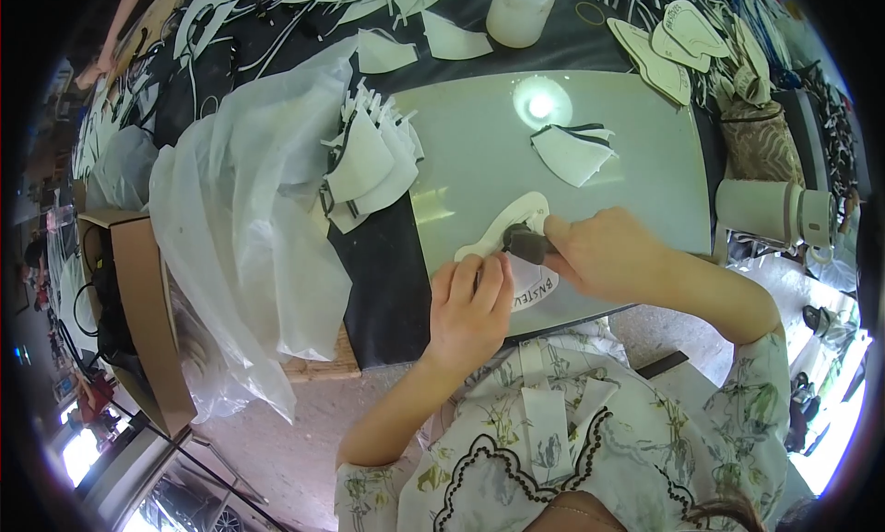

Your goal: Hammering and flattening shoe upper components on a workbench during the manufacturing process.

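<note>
A cream shaped pattern template (527,204) with dark handwriting lies near the front of a smooth grey-green work plate. My left hand (467,315) presses its bent fingertips onto the template's left side, with a bit of something dark between the fingers. In my right hand (604,253) is a tool with a dark, blocky head (525,243); its exact kind I cannot make out. The head rests over the middle of the template, close to my left fingertips. Beyond my hands, a small stack of white cut pieces with dark edges (573,154) lies on the plate.
The grey-green plate (461,145) reflects a lamp. Left are stacked white pieces (373,163), a plastic sheet (249,218) and a cardboard box (143,301). A white bottle (521,14) stands behind; more templates (678,48) and a pale flask (774,211) are right.
</note>
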A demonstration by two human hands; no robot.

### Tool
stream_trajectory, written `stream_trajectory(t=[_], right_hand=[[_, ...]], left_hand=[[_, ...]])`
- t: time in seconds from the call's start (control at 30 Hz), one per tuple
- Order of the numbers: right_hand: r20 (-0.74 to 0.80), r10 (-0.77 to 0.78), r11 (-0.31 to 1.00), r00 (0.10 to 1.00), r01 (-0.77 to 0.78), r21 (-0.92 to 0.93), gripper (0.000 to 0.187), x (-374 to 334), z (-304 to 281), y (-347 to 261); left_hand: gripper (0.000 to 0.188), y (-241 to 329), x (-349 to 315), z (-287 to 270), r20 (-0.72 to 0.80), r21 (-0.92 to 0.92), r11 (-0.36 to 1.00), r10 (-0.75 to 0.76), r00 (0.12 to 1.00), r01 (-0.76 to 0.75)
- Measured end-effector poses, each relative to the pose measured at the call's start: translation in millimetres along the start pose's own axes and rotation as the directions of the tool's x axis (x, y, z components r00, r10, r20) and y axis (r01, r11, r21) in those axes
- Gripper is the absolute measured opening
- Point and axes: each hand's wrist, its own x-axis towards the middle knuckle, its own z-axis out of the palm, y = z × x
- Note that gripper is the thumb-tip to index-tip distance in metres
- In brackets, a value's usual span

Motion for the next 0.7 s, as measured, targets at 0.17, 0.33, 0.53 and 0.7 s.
stream_trajectory(t=[0.17, 0.33, 0.53, 0.7], right_hand=[[-0.023, -0.002, 0.998, 1.000, 0.004, 0.059, 0.027, -2, 0, -2], [0.080, 0.006, 1.000, 0.997, -0.004, -0.019, 0.029, -4, 6, 3], [0.044, -0.112, 0.991, 0.993, 0.114, -0.064, 0.038, 10, -5, 3], [0.128, -0.203, 0.975, 0.971, 0.212, -0.065, 0.031, 25, -11, 12]], left_hand=[[0.028, 1, 1, -3, 0.041, -0.008, 1.000, -0.011, 0.999, 0.012], [0.024, -7, -3, 1, -0.025, -0.235, 0.956, -0.186, 0.982, 0.175], [0.030, -10, -7, -2, 0.011, -0.106, 0.994, -0.019, 1.000, 0.020], [0.028, -12, -10, -4, 0.018, -0.116, 0.993, -0.023, 1.000, 0.025]])
